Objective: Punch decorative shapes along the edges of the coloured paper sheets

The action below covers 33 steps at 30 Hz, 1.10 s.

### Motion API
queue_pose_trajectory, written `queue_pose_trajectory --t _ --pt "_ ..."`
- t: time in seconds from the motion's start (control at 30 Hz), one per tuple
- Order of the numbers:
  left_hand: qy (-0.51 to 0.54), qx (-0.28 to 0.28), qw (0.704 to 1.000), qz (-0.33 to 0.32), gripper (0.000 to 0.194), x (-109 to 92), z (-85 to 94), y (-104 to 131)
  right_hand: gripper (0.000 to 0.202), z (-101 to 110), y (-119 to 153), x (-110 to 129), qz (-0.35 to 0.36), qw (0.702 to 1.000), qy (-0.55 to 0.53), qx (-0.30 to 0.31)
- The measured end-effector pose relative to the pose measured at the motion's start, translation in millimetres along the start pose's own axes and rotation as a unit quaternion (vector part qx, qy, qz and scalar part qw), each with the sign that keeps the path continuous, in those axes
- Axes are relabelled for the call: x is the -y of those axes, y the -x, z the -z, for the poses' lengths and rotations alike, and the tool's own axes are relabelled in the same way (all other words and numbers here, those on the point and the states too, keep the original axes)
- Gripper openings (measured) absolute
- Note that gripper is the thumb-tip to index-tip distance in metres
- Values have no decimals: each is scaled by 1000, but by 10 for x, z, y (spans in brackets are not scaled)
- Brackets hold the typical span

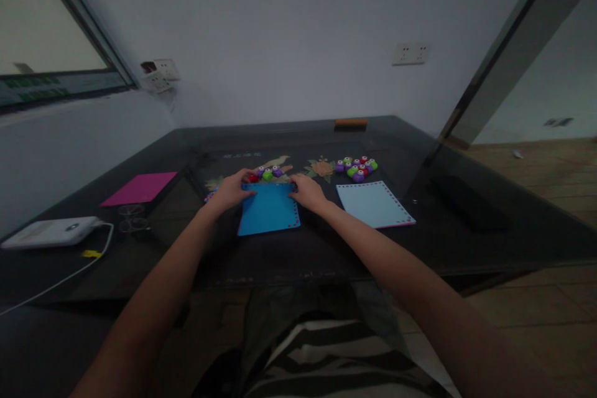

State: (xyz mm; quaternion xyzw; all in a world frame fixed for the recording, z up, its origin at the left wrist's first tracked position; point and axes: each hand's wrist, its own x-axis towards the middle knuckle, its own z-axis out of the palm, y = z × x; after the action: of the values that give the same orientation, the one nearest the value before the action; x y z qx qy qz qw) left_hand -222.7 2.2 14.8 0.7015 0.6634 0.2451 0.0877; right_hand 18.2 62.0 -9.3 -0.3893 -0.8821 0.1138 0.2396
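A blue sheet with small dots along its edges lies on the dark table, in front of me. At its far left corner my left hand is closed on the edge, thumb on top. My right hand pinches the far right corner. Just beyond the sheet sit several small round pieces in purple, green and red, partly behind my left hand. A pale blue sheet with a dotted border lies to the right, and another group of coloured round pieces sits behind it.
On the left of the table are a pink sheet, clear round items and a white device with a cable. An orange-brown block stands at the far edge. A dark object lies at the right.
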Motion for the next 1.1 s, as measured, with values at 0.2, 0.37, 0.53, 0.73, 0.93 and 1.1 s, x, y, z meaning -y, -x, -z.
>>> queue_pose_trajectory --t 0.2,0.37,0.53,0.73,0.93,1.1 --pt "157 -34 984 78 36 -23 104 -29 15 29 -44 -67 -51 987 -151 -23" --pt "289 -32 946 143 37 -139 124 31 22 74 -21 -89 -81 926 -369 14" --pt "385 43 900 198 40 -227 54 64 22 134 1 -89 -109 898 -424 37" --pt "491 156 832 207 48 -343 -50 124 28 196 -46 -227 -122 907 -404 -3" --pt "475 240 831 159 72 -457 -163 229 27 266 -55 -312 -117 882 -452 -53" --pt "469 230 840 149 78 -529 -184 274 29 351 -46 -252 -99 879 -460 -82"
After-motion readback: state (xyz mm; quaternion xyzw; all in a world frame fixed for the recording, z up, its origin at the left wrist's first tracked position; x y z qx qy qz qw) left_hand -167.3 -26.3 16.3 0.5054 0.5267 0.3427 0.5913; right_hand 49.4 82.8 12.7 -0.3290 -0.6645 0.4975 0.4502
